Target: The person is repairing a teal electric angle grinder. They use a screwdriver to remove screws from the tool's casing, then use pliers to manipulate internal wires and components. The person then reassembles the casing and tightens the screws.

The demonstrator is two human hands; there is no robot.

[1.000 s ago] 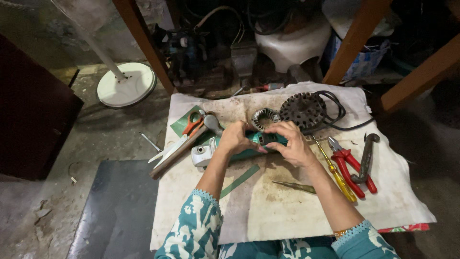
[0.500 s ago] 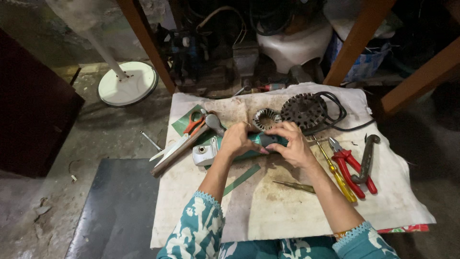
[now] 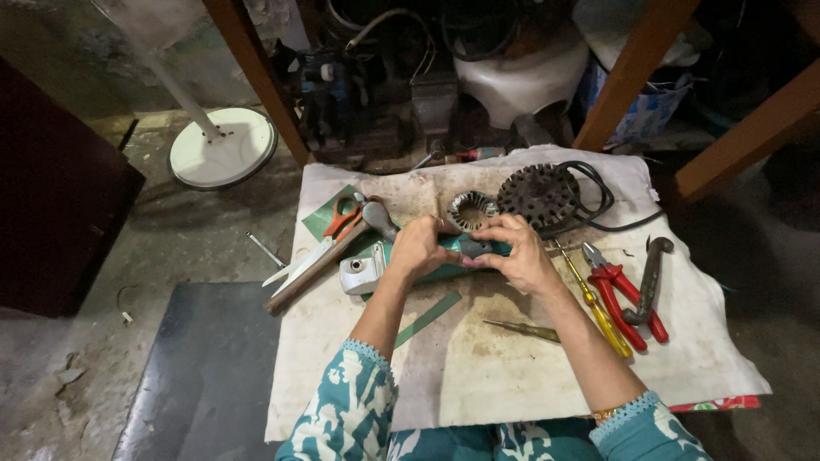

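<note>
Both your hands close on the teal power tool [image 3: 427,260] lying across the stained white cloth [image 3: 478,376]. Your left hand [image 3: 418,248] wraps over its middle, fingers curled down around the body, while your right hand [image 3: 517,256] pinches at the end nearest the round black motor part [image 3: 540,195], fingertips bent in tight on something too small to make out. Neither hand is open; both grip the same tool.

That tool sits just in front of the motor part, its grey metal head [image 3: 359,273] pointing away from it toward the hammer [image 3: 329,256] and the orange-handled scissors [image 3: 329,230]. It looks like a hard plastic shell with a metal nose, so judge it stiff, fairly weighty for its length and nose-heavy; the grime on the cloth suggests it may be greasy and apt to slip. The slim waist under your left palm looks like the best place to hold it.

Your forearms come in from the patterned teal sleeves [image 3: 342,410] and converge, wrists slightly raised, elbows wide.

Beyond the motor part's cable side lie a yellow screwdriver [image 3: 598,307], red pliers [image 3: 628,294] and a dark wrench [image 3: 647,277]. A small ribbed metal cup [image 3: 471,209] rests beside the motor part.
</note>
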